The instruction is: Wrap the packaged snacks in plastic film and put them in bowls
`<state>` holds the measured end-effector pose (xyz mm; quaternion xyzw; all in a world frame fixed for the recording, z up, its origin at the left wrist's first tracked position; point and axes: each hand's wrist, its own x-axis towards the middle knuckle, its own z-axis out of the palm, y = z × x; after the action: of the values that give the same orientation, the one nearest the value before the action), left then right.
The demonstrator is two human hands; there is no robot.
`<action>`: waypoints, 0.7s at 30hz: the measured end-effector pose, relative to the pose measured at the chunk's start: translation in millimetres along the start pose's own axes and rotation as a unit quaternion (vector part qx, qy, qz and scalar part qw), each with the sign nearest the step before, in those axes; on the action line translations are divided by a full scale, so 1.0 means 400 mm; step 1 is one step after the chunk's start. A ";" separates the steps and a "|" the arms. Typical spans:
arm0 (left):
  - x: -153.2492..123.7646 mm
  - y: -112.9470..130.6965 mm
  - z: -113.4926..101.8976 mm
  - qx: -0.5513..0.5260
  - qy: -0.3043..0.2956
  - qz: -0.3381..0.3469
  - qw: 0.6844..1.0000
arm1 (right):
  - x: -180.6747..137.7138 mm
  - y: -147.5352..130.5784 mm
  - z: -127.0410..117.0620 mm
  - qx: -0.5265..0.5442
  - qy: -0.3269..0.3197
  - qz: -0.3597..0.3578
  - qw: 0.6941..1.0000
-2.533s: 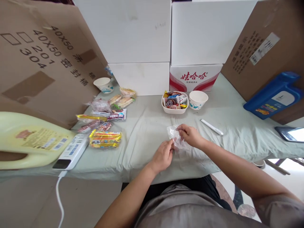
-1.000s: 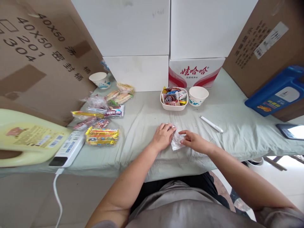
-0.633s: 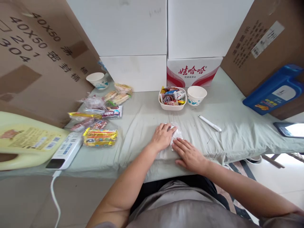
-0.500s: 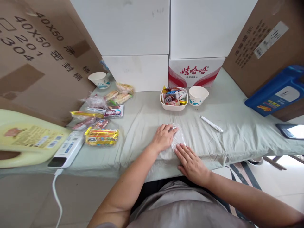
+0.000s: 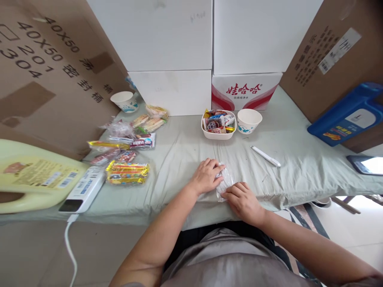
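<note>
Close to the table's front edge lies a crumpled clear plastic bag (image 5: 225, 182), gathered narrow between both hands. My left hand (image 5: 206, 176) is closed on its upper left side, thumb and fingers pinching the film. At the lower right corner, my right hand (image 5: 243, 202) pinches the plastic with curled fingers. Beyond the hands stands a white bowl (image 5: 220, 136) full of small wrapped snacks, with a paper cup (image 5: 250, 120) beside it. A slim white tool, which looks like a utility knife (image 5: 265, 156), rests to the right.
Packaged snacks (image 5: 128, 172) lie in a loose group on the left, near another paper cup (image 5: 124, 102). A white power strip (image 5: 82, 190) and a yellow jug (image 5: 38, 175) are at the left edge. White boxes (image 5: 170, 91) wall the back. A blue bottle (image 5: 347, 115) and phone (image 5: 366, 164) are right.
My right hand has gone from flat, stretched fingers to a curled pinch on the bag. The bag is bunched up more, and its lower end has shifted slightly toward me.
</note>
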<state>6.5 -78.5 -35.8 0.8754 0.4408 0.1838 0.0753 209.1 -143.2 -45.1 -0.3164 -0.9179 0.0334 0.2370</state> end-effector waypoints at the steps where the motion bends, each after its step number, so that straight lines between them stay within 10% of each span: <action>1: -0.001 0.000 -0.001 -0.003 -0.001 -0.001 1.000 | 0.006 0.001 -0.008 0.012 0.002 -0.009 1.000; 9: 0.000 -0.019 0.006 -0.060 0.006 0.004 0.998 | 0.080 0.063 -0.053 0.048 -0.082 -0.048 0.994; 21: -0.006 -0.049 0.033 -0.163 0.124 0.013 0.979 | 0.233 0.152 0.006 -0.061 -0.173 0.175 0.967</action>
<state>-4.2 -68.4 -54.5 0.8273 0.3991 0.3618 0.1595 178.2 -38.9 -21.3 -0.4752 -0.8757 0.0730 0.0453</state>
